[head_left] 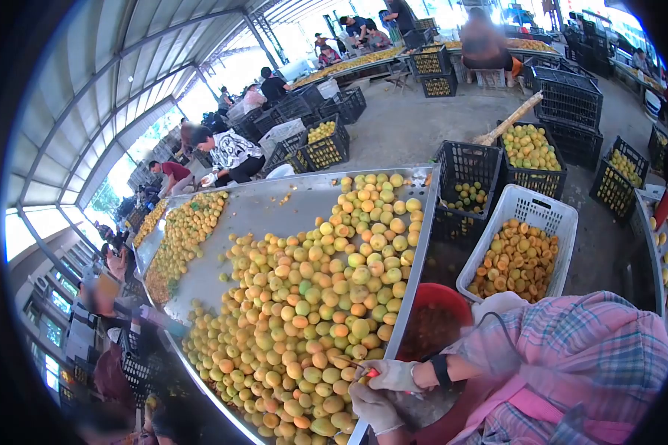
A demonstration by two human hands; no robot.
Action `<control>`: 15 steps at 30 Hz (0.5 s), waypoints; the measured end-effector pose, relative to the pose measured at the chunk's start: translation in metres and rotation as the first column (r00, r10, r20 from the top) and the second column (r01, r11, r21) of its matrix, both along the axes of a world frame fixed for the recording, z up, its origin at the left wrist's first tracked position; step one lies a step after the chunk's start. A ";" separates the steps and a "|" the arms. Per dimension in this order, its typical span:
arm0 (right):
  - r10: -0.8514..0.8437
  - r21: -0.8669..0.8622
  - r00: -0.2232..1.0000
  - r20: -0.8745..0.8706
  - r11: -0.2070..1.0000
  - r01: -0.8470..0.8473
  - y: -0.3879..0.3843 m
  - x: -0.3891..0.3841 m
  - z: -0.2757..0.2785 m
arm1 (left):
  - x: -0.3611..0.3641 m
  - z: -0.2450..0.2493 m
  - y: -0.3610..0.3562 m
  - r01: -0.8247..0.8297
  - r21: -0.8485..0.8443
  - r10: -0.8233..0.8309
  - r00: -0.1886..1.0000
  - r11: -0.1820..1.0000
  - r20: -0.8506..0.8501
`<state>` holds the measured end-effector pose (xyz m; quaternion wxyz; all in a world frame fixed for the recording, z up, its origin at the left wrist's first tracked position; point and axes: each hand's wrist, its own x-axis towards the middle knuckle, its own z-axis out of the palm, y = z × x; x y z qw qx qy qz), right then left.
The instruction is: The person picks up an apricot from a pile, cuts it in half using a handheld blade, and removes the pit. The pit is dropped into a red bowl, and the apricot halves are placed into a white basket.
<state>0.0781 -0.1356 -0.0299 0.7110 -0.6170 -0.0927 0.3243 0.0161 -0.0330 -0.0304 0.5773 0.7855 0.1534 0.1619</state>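
My right hand [393, 375], in a pale work glove with a dark band at the wrist, is closed on a small red-handled tool [372, 373]. It looks like a knife, but the blade is hard to make out. Just below it, my gloved left hand [376, 409] is curled with its fingertips close to the tool; what it pinches is too small to tell. Both hands are at the near edge of a metal sorting table [289, 204] heaped with yellow-orange apricots [297, 319]. Below my right forearm is a red tub [453, 415], partly hidden by my arms.
A red bucket [432, 304] stands beside the table. Nearby are a white crate [564, 222] of halved apricots [518, 259] and black crates [467, 157] holding fruit. A broom [516, 119] leans there. Co-workers [234, 152] sit along the far side; another table [649, 237] is at right.
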 end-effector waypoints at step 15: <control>0.030 -0.121 0.999 0.020 0.992 -0.027 -0.067 -0.091 0.083 | -0.069 0.019 -0.045 0.149 -0.158 -0.115 0.972 0.976 0.203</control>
